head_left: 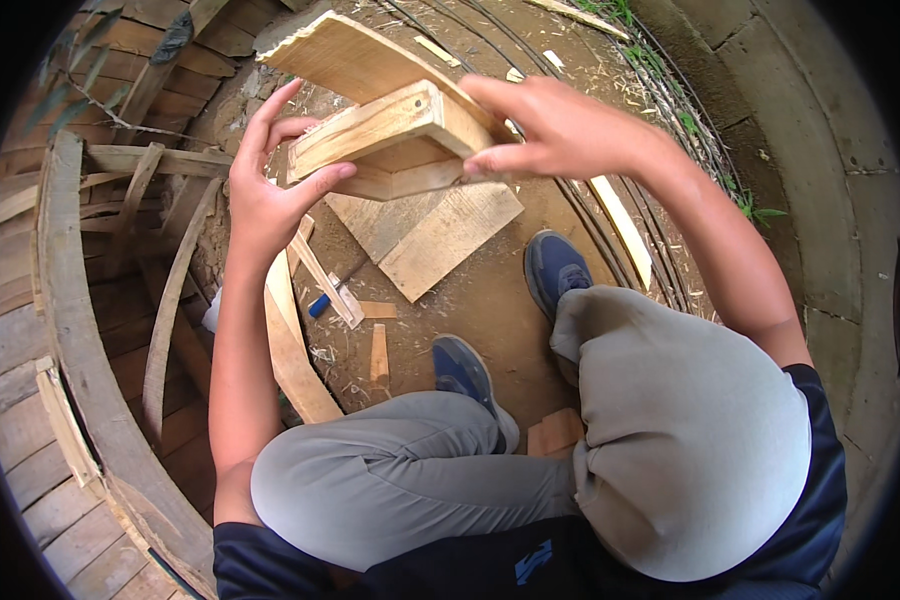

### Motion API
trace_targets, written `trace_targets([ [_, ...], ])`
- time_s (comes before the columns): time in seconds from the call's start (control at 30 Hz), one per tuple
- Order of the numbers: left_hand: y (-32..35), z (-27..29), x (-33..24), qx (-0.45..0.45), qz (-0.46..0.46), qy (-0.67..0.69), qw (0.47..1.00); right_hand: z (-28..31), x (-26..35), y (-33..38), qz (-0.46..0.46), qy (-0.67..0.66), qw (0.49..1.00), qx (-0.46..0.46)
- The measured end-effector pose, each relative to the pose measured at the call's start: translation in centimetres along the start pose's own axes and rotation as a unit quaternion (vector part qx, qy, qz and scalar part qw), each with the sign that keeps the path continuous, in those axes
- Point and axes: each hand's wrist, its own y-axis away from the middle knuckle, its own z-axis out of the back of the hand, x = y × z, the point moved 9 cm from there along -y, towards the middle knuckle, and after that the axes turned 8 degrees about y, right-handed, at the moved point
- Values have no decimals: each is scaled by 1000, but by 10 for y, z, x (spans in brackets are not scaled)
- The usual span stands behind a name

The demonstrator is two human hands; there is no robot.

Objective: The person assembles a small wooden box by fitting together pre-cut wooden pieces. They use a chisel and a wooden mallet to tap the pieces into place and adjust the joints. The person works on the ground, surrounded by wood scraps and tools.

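Between my two hands I hold up a small wooden box [370, 130] made of pale boards, tilted, with its hollow side partly showing. A wider board [360, 58] with a rough, splintered left end stands up along its far side. My left hand [275, 165] grips the box's left end, thumb on the near side and fingers behind. At the right end my right hand [530, 125] closes round the corner, thumb below and fingers over the board. The far fingertips of both hands are partly hidden by the wood.
Flat boards [440, 240] lie on the dirt ground below the box. A tool with a blue handle [319, 305] rests beside wood offcuts [378, 355]. Long dark rods [590, 215] run along the right. Stacked timber [70, 260] fills the left, and a concrete edge [820, 150] borders the right.
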Motion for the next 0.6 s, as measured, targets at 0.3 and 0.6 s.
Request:
trace_targets([
  [0.3, -3, -39, -3, -48, -6, -56, 997, -7, -69, -26, 34, 76, 994, -68],
  [0.6, -25, -50, 9, -15, -5, -108, 994, -10, -91, -29, 13, 98, 986, -134],
])
